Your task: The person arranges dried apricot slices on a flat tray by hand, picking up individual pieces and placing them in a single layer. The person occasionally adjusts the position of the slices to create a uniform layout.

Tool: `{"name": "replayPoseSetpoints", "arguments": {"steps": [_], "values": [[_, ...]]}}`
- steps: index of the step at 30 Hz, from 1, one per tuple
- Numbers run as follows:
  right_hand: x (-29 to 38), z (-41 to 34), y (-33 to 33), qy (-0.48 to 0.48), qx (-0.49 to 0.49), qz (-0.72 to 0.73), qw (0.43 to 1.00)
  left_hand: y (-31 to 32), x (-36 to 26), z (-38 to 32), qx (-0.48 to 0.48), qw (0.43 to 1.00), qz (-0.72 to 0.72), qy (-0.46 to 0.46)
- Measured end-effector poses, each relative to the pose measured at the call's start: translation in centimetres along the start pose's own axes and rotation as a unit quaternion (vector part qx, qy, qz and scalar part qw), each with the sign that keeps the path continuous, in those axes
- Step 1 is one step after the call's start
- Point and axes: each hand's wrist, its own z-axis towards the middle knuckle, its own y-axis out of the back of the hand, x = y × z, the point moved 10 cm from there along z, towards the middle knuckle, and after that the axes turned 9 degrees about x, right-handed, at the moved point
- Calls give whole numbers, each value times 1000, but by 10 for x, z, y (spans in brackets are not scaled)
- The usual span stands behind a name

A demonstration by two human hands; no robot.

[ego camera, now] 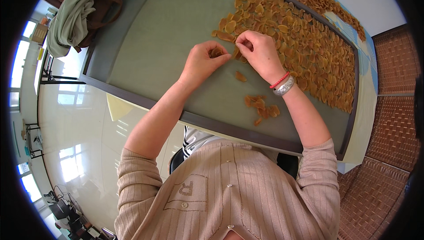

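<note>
My left hand [201, 61] is curled around a few brown dried slices [216, 53], with thumb and forefinger pressed together. Close to its right, my right hand [263, 54] pinches an amber dried slice [236, 53] at the fingertips, low over the mesh screen [165, 38]. Many similar slices [298, 48] lie side by side across the right part of the screen. One loose slice [240, 76] rests below my hands. Nearer to me is a small loose pile of slices [261, 106], left of my right forearm.
A dark frame [225, 129] edges the screen. Beyond its far right side, more slices [318, 0] cover a blue-patterned cloth. A brown bag [102, 11] with a pale green garment [71, 18] sits at the far left corner. Woven brown panels [391, 117] stand to the right.
</note>
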Motion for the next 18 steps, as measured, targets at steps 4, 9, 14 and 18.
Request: {"name": "replayPoseSetpoints", "arguments": {"steps": [4,9,14,18], "values": [[1,3,-4,10,12,-31,999,-1,0,-2,-1,998,-41,41],[-1,8,-7,12,27,-74,997,4,-4,0,-31,998,42,-17],[-6,10,-10,-4,47,-81,996,4,-14,-3,-57,989,124,-63],[-9,10,-12,5,45,-87,995,0,-23,-6,-69,972,201,-100]]}}
